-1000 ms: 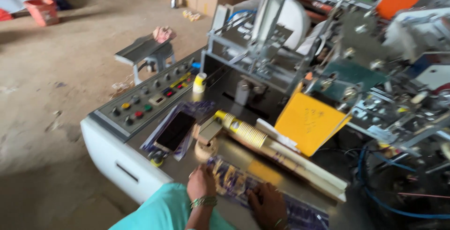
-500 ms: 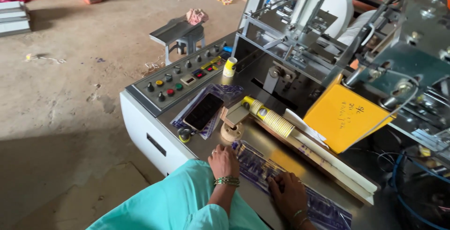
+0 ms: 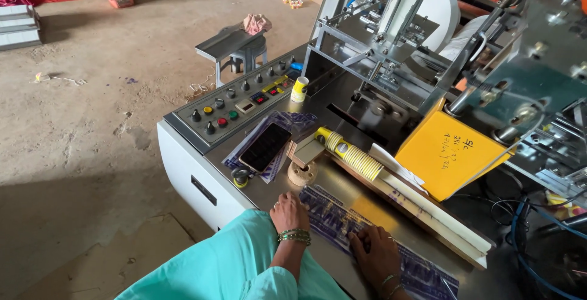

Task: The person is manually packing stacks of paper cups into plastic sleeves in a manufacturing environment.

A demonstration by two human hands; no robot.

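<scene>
My left hand (image 3: 290, 212) rests on the metal machine top (image 3: 254, 190), its fingers on the near end of a purple printed plastic sleeve (image 3: 333, 215). My right hand (image 3: 374, 255) lies flat on the same sleeve further right, pressing it down. Neither hand grips anything. Just beyond them, a row of nested yellow paper cups (image 3: 353, 155) lies in a long wooden trough (image 3: 428, 211). A small wooden block on a round base (image 3: 304, 160) stands by my left hand.
A black phone (image 3: 265, 147) lies on a plastic bag beside the control panel (image 3: 235, 109) with coloured buttons. A single paper cup (image 3: 299, 89) stands behind it. A yellow card (image 3: 445, 153) leans on the machine frame (image 3: 391, 49). A stool (image 3: 234, 44) stands on the dirt floor.
The camera has shifted, bringing the panel and floor more into view. Both hands stay on the purple sleeve, with little movement of their own.
</scene>
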